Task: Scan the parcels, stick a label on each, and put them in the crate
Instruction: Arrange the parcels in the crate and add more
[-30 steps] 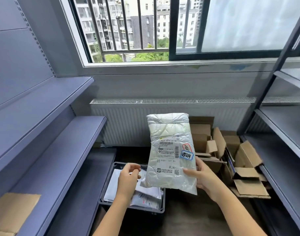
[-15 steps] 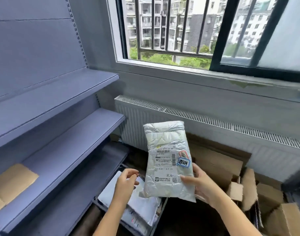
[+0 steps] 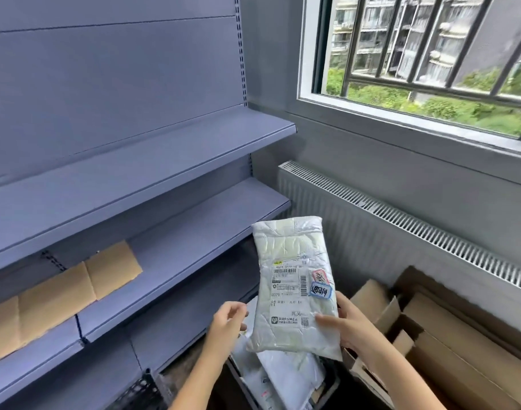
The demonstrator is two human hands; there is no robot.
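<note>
Lower centre of the frame: the right hand [image 3: 352,327] has its grip closed on a white padded plastic parcel [image 3: 293,287]; the left hand [image 3: 228,321], loosely curled, holds nothing beside it.

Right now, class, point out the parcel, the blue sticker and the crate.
parcel [image 3: 288,255], head view, bare upper part of the wrap.
blue sticker [image 3: 321,290], head view, its middle.
crate [image 3: 333,380], head view, dark right wall below the parcel.

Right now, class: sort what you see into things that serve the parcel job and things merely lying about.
Job:
white plastic mailer parcel, held by the right hand
left hand
dark crate of parcels

Lying about:
brown cardboard sheets on the grey shelf
flattened cardboard boxes
white radiator
</note>
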